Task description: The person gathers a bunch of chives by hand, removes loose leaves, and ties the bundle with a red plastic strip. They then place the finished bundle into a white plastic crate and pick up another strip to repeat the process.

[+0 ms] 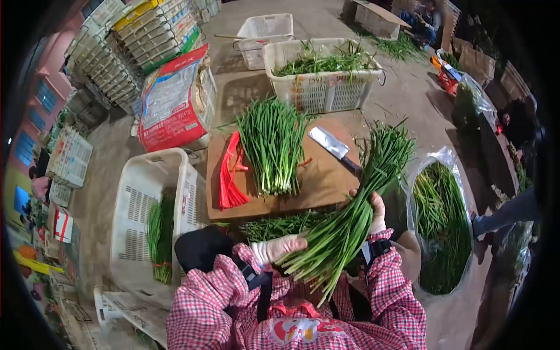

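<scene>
A large loose bunch of garlic chives (350, 216) lies slantwise in front of my body, leaf tips up to the right and pale stem ends low. My right hand (376, 213) is closed around its middle. At the stem ends, my left hand (283, 248), wrapped in a whitish glove, has its fingers stretched out against the bunch's left side. Ahead, on a brown board (326, 186), rests a second pile of chives (274, 146). Red ties (231, 175) lie left of that pile, and a cleaver (332, 146) with a dark handle lies right of it.
At left stands a white crate (122, 216) with a tied chive bundle (161, 236). A plastic bag of chives (440, 227) sits at right. Behind the board are a crate of greens (321, 93), a red-and-white sack (172, 102) and stacked crates (154, 35). Someone's leg (507, 213) reaches in from the right.
</scene>
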`<state>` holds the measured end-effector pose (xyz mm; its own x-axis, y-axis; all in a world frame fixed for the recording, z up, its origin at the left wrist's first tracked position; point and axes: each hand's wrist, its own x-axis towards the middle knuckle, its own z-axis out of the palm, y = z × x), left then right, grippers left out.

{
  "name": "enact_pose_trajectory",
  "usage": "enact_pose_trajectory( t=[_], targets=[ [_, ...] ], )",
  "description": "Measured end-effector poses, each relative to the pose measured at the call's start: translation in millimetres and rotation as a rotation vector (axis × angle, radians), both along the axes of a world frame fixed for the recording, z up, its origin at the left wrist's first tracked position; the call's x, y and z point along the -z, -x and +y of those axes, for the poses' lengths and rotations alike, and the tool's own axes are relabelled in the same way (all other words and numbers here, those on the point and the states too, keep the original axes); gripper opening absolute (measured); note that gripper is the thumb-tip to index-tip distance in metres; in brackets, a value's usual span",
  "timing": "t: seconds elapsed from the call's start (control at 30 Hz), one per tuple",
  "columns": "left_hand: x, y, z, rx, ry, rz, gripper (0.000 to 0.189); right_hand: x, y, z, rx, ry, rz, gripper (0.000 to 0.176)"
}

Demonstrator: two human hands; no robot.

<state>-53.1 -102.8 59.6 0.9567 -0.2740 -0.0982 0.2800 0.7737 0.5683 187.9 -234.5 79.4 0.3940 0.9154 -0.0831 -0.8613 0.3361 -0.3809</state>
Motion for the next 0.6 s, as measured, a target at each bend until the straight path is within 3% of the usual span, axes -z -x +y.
enact_pose_trajectory(
  t=[0.03,0.07,0.13,0.27,0.33,0.37,0.47,0.5,0.53,0.57,0.6],
  targets=[
    [-13.8,-0.9,-10.1,-0.031,0.004,0.045,0.067,-3.4,-3.8,2.8,-0.033,0.095,-0.019,0.049],
    [3.7,2.0,-6.5,-0.045,-0.216,0.150,0.070,-8.0,-9.1,7.8,-0.125,0.122,-0.045,0.050],
    [-14.2,-9.8,-8.5,-0.084,-0.345,0.155,0.075,0.3,-18.9,18.8,-0.136,0.239,-0.115,0.051],
    [30.1,-20.8,2.1,-0.164,-0.542,0.080,0.083,28.0,-28.5,45.8,-0.184,0.199,-0.016,0.049],
    [46.6,-23.5,9.9,-0.214,-0.482,0.075,0.087,25.8,-28.8,59.2,-0.191,0.216,-0.047,0.051],
    [34.6,-26.5,17.5,-0.208,-0.282,0.043,0.089,26.4,-29.9,66.6,-0.197,0.224,-0.079,0.054],
    [29.5,-32.0,26.6,-0.179,-0.028,0.115,0.081,17.1,-29.2,92.3,-0.244,0.080,-0.096,0.055],
    [36.8,-36.2,27.1,-0.186,-0.069,0.119,0.077,23.2,-32.2,94.9,-0.218,0.294,-0.033,0.061],
    [41.1,-34.8,24.5,-0.175,0.086,0.143,0.064,35.1,-34.9,92.0,-0.186,0.510,0.037,0.066],
    [58.7,-34.4,12.6,-0.247,0.186,0.224,0.060,54.0,-36.3,85.4,-0.227,0.563,0.017,0.075],
    [68.8,-36.0,5.3,-0.320,0.277,0.307,0.057,46.8,-18.9,78.4,-0.064,0.587,-0.343,0.074]
  ],
)
